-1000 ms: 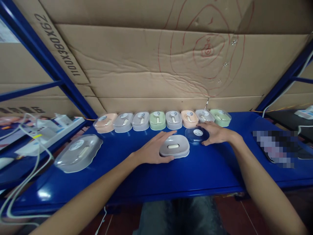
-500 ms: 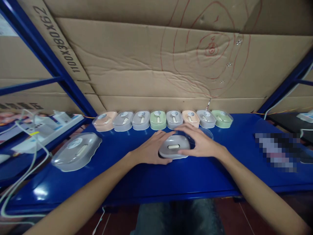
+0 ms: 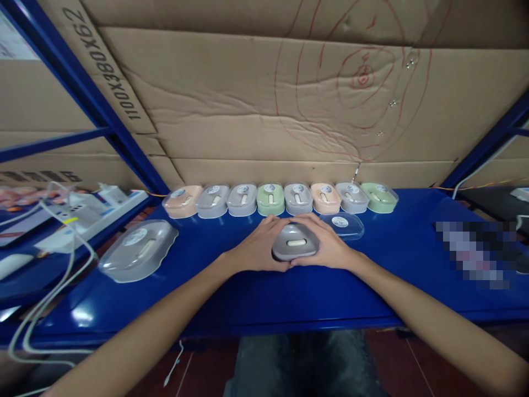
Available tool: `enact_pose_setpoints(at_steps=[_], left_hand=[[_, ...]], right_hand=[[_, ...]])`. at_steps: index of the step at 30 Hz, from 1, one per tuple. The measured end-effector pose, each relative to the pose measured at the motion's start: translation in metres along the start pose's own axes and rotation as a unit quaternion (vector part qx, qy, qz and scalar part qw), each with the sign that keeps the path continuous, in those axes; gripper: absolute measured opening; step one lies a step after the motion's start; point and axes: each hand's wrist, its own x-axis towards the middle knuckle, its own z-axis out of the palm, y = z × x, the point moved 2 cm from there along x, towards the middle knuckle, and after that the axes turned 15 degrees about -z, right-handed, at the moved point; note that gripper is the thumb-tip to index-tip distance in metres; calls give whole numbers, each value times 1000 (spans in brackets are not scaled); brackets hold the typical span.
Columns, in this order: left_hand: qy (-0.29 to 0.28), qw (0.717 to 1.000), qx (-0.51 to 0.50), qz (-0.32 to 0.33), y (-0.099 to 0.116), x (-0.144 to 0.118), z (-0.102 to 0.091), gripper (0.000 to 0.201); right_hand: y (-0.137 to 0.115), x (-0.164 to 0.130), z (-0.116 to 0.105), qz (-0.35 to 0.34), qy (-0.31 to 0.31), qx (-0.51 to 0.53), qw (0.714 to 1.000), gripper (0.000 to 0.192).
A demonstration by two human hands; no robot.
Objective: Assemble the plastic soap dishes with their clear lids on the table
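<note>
- Grey container [image 3: 295, 253]: centred between the hands, over the counter [image 3: 264, 306]; long axis left to right, white bar [image 3: 296, 242] on top; underside hidden, contact unclear
- Left hand [image 3: 257, 248] at its left end, right hand [image 3: 334, 246] at its right; neither nearer
- Grip: both curled round the container, thumbs in front, forearms angled inward
- Clear cover [image 3: 350, 226]: on the counter, just behind right hand
- Row of lidded containers [image 3: 298, 201] farther back

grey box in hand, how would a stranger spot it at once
On the blue table, look in front of the row of boxes. The left hand and right hand encircle the grey box. Unlike the others, its top looks unlabelled.
</note>
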Motion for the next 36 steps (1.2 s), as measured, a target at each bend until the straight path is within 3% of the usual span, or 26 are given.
enact_pose_setpoints(at_steps=[5, 12, 18, 22, 27, 36], left_hand=[[9, 1000, -2, -27, -4, -1, 1, 100], [-2, 998, -34, -62, -15, 1, 0, 124], [-1, 996, -50, -69, -18, 3, -4, 135], [7, 998, -40, -55, -20, 4, -7, 130], [15, 999, -4, -50, -26, 6, -8, 105], [36, 998, 30, -33, -33, 8, -10, 98]], right_hand=[[-2, 3, 1, 10, 47, -1, 999, 95], [-6, 7, -4, 36, 85, 6, 996, 78], [-9, 9, -14, 22, 130, -17, 991, 66], [-5, 9, -25, 29, 188, -41, 981, 49], [2, 6, -31, 60, 251, -33, 966, 33], [9, 2, -27, 90, 280, -7, 956, 34]])
